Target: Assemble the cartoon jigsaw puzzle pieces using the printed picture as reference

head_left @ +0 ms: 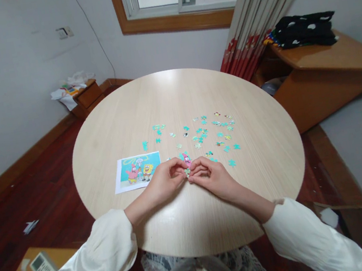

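Observation:
My left hand [164, 178] and my right hand [214, 178] meet over the near middle of the table, fingers closed in pinches. Between their fingertips is a small greenish puzzle piece [187, 171], partly covered by the fingers. Just beyond it lies a joined puzzle section [186, 158] with a pink starfish figure on turquoise; the hands hide its lower part, and I cannot tell whether it touches the held piece. Left of my left hand, a printed reference picture [137, 168] of cartoon figures lies flat, its right edge close to the wrist.
Several loose puzzle pieces [202, 134] are scattered across the round wooden table [174, 95], mostly beyond and right of my hands. A wooden cabinet [338, 58] with dark cloth [305, 30] stands at the right. A remote control [43, 266] lies at the lower left.

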Motion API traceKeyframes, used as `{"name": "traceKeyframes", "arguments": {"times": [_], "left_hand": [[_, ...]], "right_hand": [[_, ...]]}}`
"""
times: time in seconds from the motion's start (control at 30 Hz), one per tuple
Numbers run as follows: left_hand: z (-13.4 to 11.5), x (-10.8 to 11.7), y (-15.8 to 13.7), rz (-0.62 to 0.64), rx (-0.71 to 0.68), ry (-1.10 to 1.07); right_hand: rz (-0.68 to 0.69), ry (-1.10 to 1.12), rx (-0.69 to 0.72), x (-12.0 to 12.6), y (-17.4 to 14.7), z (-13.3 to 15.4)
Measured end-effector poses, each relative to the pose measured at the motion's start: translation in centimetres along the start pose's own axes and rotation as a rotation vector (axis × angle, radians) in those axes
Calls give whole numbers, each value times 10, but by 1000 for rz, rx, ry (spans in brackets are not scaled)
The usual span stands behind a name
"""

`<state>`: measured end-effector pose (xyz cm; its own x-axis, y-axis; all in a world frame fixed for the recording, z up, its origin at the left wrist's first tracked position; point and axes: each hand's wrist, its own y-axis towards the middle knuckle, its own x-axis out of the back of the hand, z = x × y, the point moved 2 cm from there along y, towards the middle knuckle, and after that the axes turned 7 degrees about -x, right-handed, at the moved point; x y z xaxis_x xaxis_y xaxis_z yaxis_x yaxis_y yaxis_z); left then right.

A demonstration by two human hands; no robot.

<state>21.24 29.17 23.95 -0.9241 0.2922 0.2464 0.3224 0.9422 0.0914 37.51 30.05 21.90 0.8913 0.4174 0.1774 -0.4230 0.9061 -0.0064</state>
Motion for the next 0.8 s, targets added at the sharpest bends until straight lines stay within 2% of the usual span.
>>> {"name": "traceKeyframes", "arguments": {"times": [0.13,0.27,0.5,0.7,0.8], "left_hand": [[5,6,4,60,93,-50],[8,9,9,122,89,-51],[6,14,10,73,147,-70],[12,14,7,90,120,116],[8,13,4,81,73,287]], "right_hand": [[-3,-258,182,6,1,6],[26,-400,296,5,1,7],[-43,-469,271,3,3,3],[-51,-484,237,2,8,-3],[-38,-499,247,1,10,-4]]}}
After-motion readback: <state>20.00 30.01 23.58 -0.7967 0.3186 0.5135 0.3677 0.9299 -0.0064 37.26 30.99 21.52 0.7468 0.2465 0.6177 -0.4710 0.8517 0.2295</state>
